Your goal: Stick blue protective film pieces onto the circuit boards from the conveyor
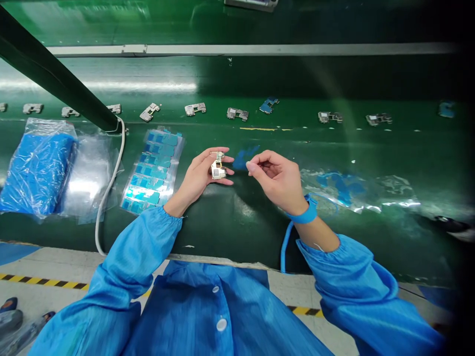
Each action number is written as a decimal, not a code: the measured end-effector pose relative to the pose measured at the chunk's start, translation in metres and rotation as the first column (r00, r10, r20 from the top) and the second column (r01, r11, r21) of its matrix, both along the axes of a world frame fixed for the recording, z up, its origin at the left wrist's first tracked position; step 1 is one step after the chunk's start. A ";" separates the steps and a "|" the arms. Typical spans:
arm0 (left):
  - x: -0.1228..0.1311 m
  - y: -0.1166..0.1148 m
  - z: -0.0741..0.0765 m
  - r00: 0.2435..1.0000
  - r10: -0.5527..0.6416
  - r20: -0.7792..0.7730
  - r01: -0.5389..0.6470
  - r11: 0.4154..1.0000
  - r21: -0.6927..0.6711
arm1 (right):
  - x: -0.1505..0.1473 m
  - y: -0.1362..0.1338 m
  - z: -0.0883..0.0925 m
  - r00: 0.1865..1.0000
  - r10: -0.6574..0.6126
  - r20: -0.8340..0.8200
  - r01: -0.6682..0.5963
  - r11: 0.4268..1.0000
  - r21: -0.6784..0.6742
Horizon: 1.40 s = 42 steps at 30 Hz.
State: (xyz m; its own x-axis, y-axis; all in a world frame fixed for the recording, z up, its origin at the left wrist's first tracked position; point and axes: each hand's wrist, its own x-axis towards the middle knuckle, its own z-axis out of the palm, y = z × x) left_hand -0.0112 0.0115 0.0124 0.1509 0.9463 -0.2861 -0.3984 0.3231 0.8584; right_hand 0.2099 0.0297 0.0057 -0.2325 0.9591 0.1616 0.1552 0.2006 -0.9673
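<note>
My left hand (200, 170) holds a small metal-shielded circuit board (218, 167) upright, the thumb and fingers spread around its edges. To its right, my right hand (277, 178) is closed in a pinch, thumb against forefinger. A thin, blurred piece of blue film (243, 157) shows at these fingertips, between the two hands. Left of my left hand lies a clear sheet of blue film stickers (152, 170), set out in rows. A blue wrist strap (306, 212) with a coiled cord circles my right wrist.
Several circuit boards (195, 109) lie in a line along the green surface; one board (269, 105) is blue on top. A bagged blue bundle (37, 170), a white cable (111, 185) and a dark post (63, 74) are left. Clear plastic with blue film (341, 188) lies right.
</note>
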 end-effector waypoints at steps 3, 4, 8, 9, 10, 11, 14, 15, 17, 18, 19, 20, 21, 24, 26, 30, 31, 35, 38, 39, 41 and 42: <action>-0.001 -0.002 0.000 0.999 -0.044 -0.010 0.044 0.999 0.023 | -0.002 -0.004 0.005 0.994 0.103 -0.044 -0.106 0.992 -0.075; 0.000 -0.003 0.000 0.999 -0.046 -0.021 0.047 0.998 0.033 | -0.003 -0.005 0.005 0.991 0.131 -0.038 -0.134 0.987 -0.088; 0.004 -0.007 0.001 0.999 -0.036 -0.034 0.038 0.998 0.049 | -0.008 -0.010 0.006 0.979 0.201 0.020 -0.198 0.974 -0.111; 0.005 -0.008 0.001 0.999 -0.042 -0.023 0.043 0.998 0.046 | -0.008 -0.011 0.006 0.978 0.206 0.035 -0.201 0.973 -0.110; 0.006 -0.009 0.001 0.999 -0.052 -0.010 0.052 0.998 0.044 | -0.009 -0.011 0.006 0.977 0.206 0.052 -0.199 0.974 -0.106; 0.006 -0.009 0.001 0.998 -0.060 0.003 0.060 0.997 0.046 | -0.009 -0.011 0.005 0.977 0.202 0.069 -0.195 0.976 -0.099; 0.008 -0.010 0.000 0.996 -0.084 0.029 0.083 0.995 0.049 | -0.008 -0.012 0.001 0.978 0.182 0.104 -0.174 0.981 -0.084; 0.009 -0.010 -0.001 0.996 -0.088 0.035 0.086 0.995 0.048 | -0.008 -0.012 0.000 0.979 0.175 0.103 -0.167 0.982 -0.082; 0.009 -0.011 0.000 0.995 -0.094 0.044 0.093 0.995 0.041 | -0.007 -0.012 -0.003 0.982 0.165 0.092 -0.157 0.984 -0.086; 0.010 -0.011 0.000 0.994 -0.098 0.049 0.096 0.995 0.037 | -0.007 -0.012 -0.005 0.983 0.162 0.086 -0.155 0.984 -0.089; 0.010 -0.011 0.001 0.993 -0.101 0.053 0.099 0.994 0.036 | -0.006 -0.012 -0.006 0.984 0.161 0.081 -0.154 0.984 -0.092; 0.011 -0.011 0.002 0.993 -0.102 0.057 0.100 0.994 0.035 | -0.006 -0.012 -0.006 0.984 0.160 0.077 -0.153 0.984 -0.095; 0.011 -0.011 0.003 0.993 -0.099 0.057 0.097 0.995 0.032 | -0.006 -0.012 -0.007 0.984 0.159 0.075 -0.152 0.984 -0.098; 0.012 -0.011 0.004 0.996 -0.085 0.041 0.084 0.996 0.019 | -0.006 -0.012 -0.006 0.985 0.154 0.073 -0.146 0.983 -0.108; 0.013 -0.011 0.004 0.996 -0.086 0.033 0.086 0.996 0.012 | -0.007 -0.011 -0.004 0.986 0.154 0.058 -0.146 0.981 -0.127; 0.013 -0.010 0.003 0.994 -0.094 0.053 0.093 0.995 0.021 | -0.007 -0.011 -0.002 0.987 0.162 -0.011 -0.162 0.972 -0.169; 0.013 -0.010 0.003 0.994 -0.096 0.053 0.095 0.995 0.026 | -0.007 -0.011 -0.002 0.986 0.165 -0.023 -0.166 0.971 -0.173; 0.013 -0.010 0.001 0.993 -0.114 0.003 0.114 0.992 0.058 | -0.006 -0.011 -0.005 0.987 0.160 -0.004 -0.159 0.975 -0.156; 0.014 -0.011 -0.001 0.991 -0.128 -0.040 0.131 0.988 0.080 | -0.005 -0.012 -0.008 0.987 0.159 0.013 -0.156 0.979 -0.131; 0.014 -0.011 -0.002 0.990 -0.133 -0.050 0.137 0.987 0.086 | -0.005 -0.012 -0.009 0.987 0.159 0.013 -0.156 0.980 -0.127; 0.014 -0.011 -0.003 0.988 -0.139 -0.063 0.144 0.985 0.094 | -0.005 -0.012 -0.010 0.988 0.156 0.008 -0.154 0.980 -0.123; 0.014 -0.011 -0.003 0.988 -0.138 -0.068 0.145 0.985 0.096 | -0.005 -0.012 -0.010 0.988 0.156 0.006 -0.154 0.980 -0.123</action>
